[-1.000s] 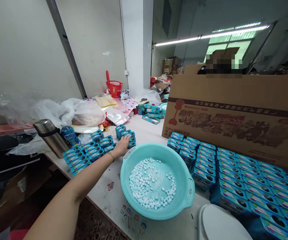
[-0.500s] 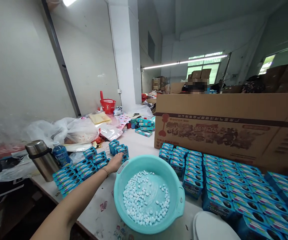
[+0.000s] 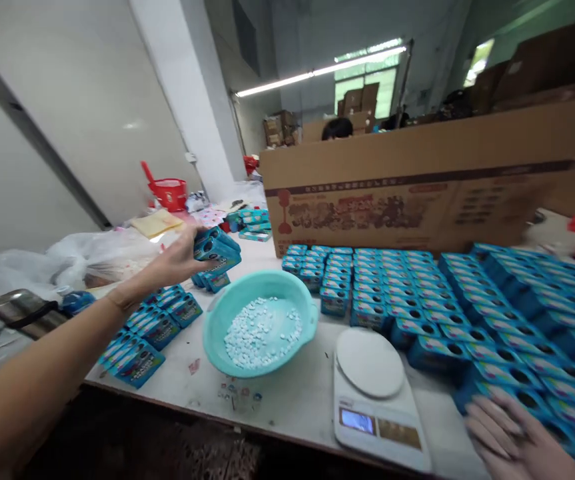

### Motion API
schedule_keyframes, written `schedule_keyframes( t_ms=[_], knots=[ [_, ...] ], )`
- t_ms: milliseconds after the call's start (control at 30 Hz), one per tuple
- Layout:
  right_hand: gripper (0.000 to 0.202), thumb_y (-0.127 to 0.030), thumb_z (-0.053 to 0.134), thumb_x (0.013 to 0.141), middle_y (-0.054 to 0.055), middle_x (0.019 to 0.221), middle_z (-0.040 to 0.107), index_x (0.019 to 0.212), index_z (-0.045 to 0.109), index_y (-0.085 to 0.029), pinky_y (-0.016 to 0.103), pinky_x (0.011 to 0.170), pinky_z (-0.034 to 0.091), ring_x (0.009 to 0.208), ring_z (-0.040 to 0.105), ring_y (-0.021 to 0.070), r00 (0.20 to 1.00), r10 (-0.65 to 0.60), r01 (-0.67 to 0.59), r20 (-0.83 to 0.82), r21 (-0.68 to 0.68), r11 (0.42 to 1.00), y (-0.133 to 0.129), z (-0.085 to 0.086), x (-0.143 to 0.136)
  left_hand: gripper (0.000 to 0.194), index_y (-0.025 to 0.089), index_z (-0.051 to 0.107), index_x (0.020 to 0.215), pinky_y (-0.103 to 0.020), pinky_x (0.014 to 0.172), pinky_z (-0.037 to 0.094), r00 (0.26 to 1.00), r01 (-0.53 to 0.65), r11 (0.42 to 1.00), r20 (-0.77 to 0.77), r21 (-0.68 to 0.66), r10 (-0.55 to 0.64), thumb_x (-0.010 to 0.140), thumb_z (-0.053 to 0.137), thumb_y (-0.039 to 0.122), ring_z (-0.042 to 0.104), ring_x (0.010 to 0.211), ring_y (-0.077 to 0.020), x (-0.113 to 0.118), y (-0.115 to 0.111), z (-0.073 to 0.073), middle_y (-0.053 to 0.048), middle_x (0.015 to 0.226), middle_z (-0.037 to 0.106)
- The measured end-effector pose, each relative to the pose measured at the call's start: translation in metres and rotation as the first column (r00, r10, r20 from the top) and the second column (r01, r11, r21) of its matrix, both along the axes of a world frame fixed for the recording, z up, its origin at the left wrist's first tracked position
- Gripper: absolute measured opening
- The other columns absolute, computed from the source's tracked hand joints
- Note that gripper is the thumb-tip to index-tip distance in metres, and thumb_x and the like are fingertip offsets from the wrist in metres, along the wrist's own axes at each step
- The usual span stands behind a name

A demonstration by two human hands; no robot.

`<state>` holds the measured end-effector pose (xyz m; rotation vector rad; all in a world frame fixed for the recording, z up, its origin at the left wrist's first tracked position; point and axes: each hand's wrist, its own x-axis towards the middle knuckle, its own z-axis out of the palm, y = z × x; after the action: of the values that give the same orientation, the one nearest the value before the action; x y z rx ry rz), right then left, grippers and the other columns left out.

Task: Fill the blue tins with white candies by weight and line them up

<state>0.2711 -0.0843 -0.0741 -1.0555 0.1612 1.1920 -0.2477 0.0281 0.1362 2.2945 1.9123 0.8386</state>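
Observation:
My left hand (image 3: 182,257) is closed around a few small blue boxes (image 3: 217,250), held up over the table at the left of the turquoise basin (image 3: 212,347). Many small white pellets (image 3: 254,333) lie spread over the basin's bottom. Below the held boxes, more blue boxes (image 3: 154,327) stand in rows. At the lower right, my right hand (image 3: 510,433) is blurred, its fingers curled in beside the large block of blue boxes (image 3: 467,333) with dark round openings on top. What those fingers hold, if anything, cannot be made out.
A white kitchen scale (image 3: 372,367) with a lit display stands between basin and right hand. Behind the boxes rises a large cardboard carton (image 3: 357,160), with a person's head beyond it. A steel flask (image 3: 22,310), plastic bags (image 3: 77,257) and a red basket (image 3: 170,193) are at left.
My left hand has lifted blue boxes off the table. My right hand has come into view at the lower right. The view has swung right and down, showing the whole scale.

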Motion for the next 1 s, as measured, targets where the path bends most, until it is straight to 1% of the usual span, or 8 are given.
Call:
schedule_keyframes(
  t_ms=[100,200,300,400,567,667,900,1000],
  knots=[
    [0.034,-0.018,0.073,0.075,-0.01,0.058,0.031,0.075,0.039,-0.023,0.017,0.03,0.027,0.036,0.026,0.0041,0.984,0.156,-0.131,-0.082,0.252,0.959,-0.009,0.002,-0.003,0.07,0.022,0.043,0.134,-0.042,0.097,0.052,0.945,0.319,0.942,-0.035,-0.099,-0.324,0.076,0.072,0.049,0.058,0.113,-0.027,0.09,-0.02,-0.005,-0.009,0.125,0.058],
    [0.034,-0.01,0.073,0.071,-0.012,0.056,0.034,0.079,0.042,-0.021,0.014,0.032,0.029,0.035,0.03,0.0023,0.959,0.206,-0.124,-0.194,0.365,0.923,-0.017,0.005,-0.004,0.066,0.025,0.036,0.144,-0.041,0.105,0.045,0.822,0.558,0.806,-0.001,-0.2,-0.569,0.086,0.065,0.037,0.053,0.121,-0.0248,0.172,-0.037,-0.034,-0.009,0.133,0.052],
    [0.029,-0.009,0.069,0.076,-0.012,0.056,0.036,0.08,0.043,-0.02,0.014,0.031,0.029,0.034,0.032,0.0028,0.947,0.146,-0.037,-0.285,0.353,0.935,-0.029,0.008,0.003,0.073,0.026,0.029,0.151,-0.042,0.104,0.045,0.739,0.649,0.709,0.008,-0.276,-0.674,0.087,0.064,0.028,0.052,0.118,-0.0254,0.229,-0.037,-0.072,-0.011,0.132,0.05],
    [0.022,-0.01,0.063,0.081,-0.011,0.056,0.037,0.081,0.043,-0.02,0.014,0.031,0.029,0.034,0.032,0.0039,0.935,0.095,0.026,-0.341,0.333,0.943,-0.04,0.007,0.012,0.081,0.023,0.027,0.153,-0.046,0.104,0.046,0.724,0.638,0.686,-0.03,-0.349,-0.689,0.083,0.067,0.025,0.051,0.12,-0.0293,0.261,-0.025,-0.104,-0.015,0.134,0.049],
    [0.022,-0.011,0.06,0.084,-0.011,0.055,0.035,0.077,0.041,-0.02,0.014,0.03,0.027,0.034,0.031,0.0039,0.92,0.048,0.081,-0.388,0.309,0.948,-0.042,0.003,0.012,0.078,0.015,0.034,0.151,-0.046,0.111,0.04,0.721,0.606,0.644,-0.021,-0.468,-0.693,0.082,0.068,0.026,0.047,0.131,-0.0313,0.28,-0.009,-0.138,-0.019,0.144,0.045],
    [0.022,-0.011,0.062,0.084,-0.01,0.055,0.036,0.077,0.043,-0.02,0.015,0.031,0.028,0.035,0.031,0.0036,0.929,0.067,0.061,-0.363,0.329,0.942,-0.042,0.005,0.009,0.073,0.014,0.041,0.147,-0.048,0.114,0.036,0.734,0.589,0.651,-0.018,-0.479,-0.678,0.082,0.07,0.029,0.041,0.139,-0.0339,0.279,-0.009,-0.143,-0.021,0.152,0.039],
    [0.014,-0.014,0.06,0.086,-0.01,0.057,0.036,0.08,0.048,-0.018,0.015,0.034,0.03,0.038,0.03,0.004,0.959,0.142,-0.049,-0.245,0.35,0.935,-0.038,0.024,-0.001,0.047,0.023,0.055,0.134,-0.04,0.108,0.043,0.749,0.652,0.681,0.143,-0.335,-0.647,0.089,0.064,0.032,0.054,0.127,-0.0255,0.228,-0.052,-0.086,-0.01,0.14,0.055],
    [0.012,-0.016,0.055,0.089,-0.008,0.059,0.036,0.079,0.048,-0.018,0.015,0.038,0.034,0.042,0.033,0.0053,0.959,0.134,-0.058,-0.25,0.291,0.955,-0.027,0.029,-0.014,0.032,0.024,0.061,0.121,-0.032,0.093,0.049,0.836,0.546,0.75,0.178,-0.374,-0.52,0.089,0.061,0.031,0.062,0.106,-0.0203,0.193,-0.087,-0.075,-0.004,0.118,0.065]
  ],
)
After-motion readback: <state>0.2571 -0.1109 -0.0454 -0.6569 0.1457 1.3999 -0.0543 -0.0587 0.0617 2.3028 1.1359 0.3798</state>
